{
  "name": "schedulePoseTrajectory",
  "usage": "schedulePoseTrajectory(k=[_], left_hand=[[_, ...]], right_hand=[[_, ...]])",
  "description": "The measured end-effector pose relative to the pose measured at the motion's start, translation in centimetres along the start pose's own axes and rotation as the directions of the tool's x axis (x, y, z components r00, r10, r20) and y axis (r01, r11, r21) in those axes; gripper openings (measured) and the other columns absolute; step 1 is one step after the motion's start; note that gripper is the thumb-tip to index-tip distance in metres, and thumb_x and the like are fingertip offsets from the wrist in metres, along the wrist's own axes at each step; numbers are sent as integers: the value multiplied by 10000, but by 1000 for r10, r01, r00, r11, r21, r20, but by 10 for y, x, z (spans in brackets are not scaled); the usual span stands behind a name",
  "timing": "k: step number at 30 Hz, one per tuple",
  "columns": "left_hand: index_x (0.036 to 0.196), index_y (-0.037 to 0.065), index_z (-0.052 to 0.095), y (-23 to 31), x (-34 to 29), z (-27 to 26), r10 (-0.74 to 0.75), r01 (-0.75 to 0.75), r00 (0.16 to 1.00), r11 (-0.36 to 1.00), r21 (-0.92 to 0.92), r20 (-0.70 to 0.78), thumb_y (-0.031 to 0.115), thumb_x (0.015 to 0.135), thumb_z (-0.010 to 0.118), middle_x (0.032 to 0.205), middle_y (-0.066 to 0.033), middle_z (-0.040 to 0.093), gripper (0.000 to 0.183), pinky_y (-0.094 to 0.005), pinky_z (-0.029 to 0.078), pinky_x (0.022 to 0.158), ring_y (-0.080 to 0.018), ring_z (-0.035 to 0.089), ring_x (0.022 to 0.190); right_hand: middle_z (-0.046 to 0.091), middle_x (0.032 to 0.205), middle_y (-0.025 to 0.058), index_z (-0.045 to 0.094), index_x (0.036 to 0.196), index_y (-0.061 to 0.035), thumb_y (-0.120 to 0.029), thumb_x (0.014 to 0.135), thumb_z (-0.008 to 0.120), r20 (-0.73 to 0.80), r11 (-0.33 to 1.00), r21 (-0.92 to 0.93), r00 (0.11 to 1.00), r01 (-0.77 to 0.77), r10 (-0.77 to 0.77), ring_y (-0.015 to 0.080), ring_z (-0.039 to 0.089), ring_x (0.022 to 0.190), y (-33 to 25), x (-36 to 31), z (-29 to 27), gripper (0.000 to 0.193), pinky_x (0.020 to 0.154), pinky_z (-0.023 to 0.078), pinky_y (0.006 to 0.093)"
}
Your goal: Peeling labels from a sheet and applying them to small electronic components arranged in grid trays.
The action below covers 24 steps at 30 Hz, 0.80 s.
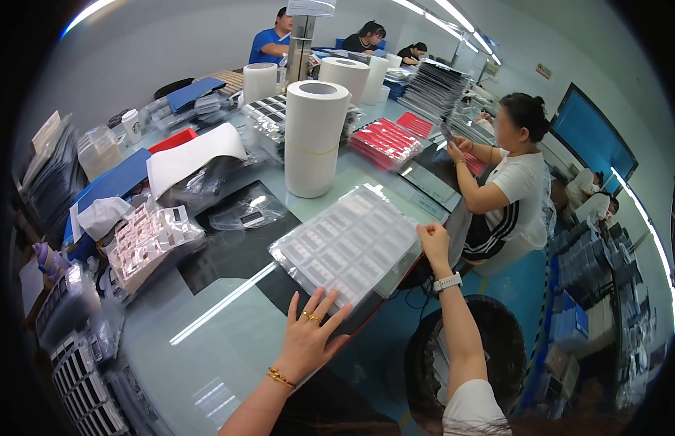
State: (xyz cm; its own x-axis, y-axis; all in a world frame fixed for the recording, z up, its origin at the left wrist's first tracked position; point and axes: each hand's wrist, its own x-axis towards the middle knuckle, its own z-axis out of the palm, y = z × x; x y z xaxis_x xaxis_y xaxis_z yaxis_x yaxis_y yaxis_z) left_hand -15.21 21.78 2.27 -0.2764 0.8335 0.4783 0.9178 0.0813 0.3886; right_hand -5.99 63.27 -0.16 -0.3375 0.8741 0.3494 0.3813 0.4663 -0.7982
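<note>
We have a clear tray at the centre of the frame, lying flat on the surface, partly over a black mat, with a white sheet spread on top of it. Our left hand, below centre, has its fingers apart and rests them on the sheet's lower edge; our right hand, right of centre, has its fingers drawn together and seems to pinch the sheet's right edge. Rows of pockets show dimly through the sheet, so we judge the covering of this tray mostly done: only a clear margin shows along the left side. What is left, as far as we can judge, is that right edge, which the hand has not let go. Whether the sheet is stuck down or merely laid on, we cannot tell. A white roll stands just beyond the tray, and pink trays lie left of centre.
</note>
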Motion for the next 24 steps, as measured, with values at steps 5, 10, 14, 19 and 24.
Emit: schedulePoseTrajectory(k=[5,10,14,19,24], left_hand=[[1418,246,599,-2,-3,-3,-19,19,1000,1000,24,-3,321,831,807,1555,-81,482,627,-590,178,1231,-318,384,1486],[1419,240,598,0,-2,-3,-9,9,1000,1000,21,-12,319,832,805,1553,-82,485,628,-594,186,1228,-320,390,1483],[1423,236,593,0,-2,-4,-18,18,1000,1000,21,0,320,842,797,1558,-84,480,621,-599,187,1230,-322,385,1487],[1421,238,592,2,2,-8,-25,25,1000,999,33,12,316,855,789,1562,-81,476,604,-592,187,1235,-311,384,1489],[1417,248,595,-4,-2,-4,-10,10,1000,1000,25,-15,312,859,786,1561,-72,479,593,-582,198,1237,-294,396,1484]], right_hand=[[727,797,109,684,923,-60,-357,874,724,14,980,-200,1000,11,-8,317,719,798,-22,-8,1,304,722,550,429],[724,826,107,675,934,-78,-345,891,711,40,961,-260,995,94,-86,337,710,824,-27,-8,-5,272,731,548,450],[696,906,111,679,937,-82,-311,920,682,41,930,-288,974,227,-225,335,683,894,-27,-11,0,230,770,538,445],[663,987,144,673,964,-49,-260,940,661,45,927,-282,968,248,-245,347,651,944,-26,-10,2,213,818,518,436],[658,1019,172,661,1003,-13,-213,960,644,9,931,-257,964,261,-267,364,631,982,-24,-12,6,205,865,496,448]])
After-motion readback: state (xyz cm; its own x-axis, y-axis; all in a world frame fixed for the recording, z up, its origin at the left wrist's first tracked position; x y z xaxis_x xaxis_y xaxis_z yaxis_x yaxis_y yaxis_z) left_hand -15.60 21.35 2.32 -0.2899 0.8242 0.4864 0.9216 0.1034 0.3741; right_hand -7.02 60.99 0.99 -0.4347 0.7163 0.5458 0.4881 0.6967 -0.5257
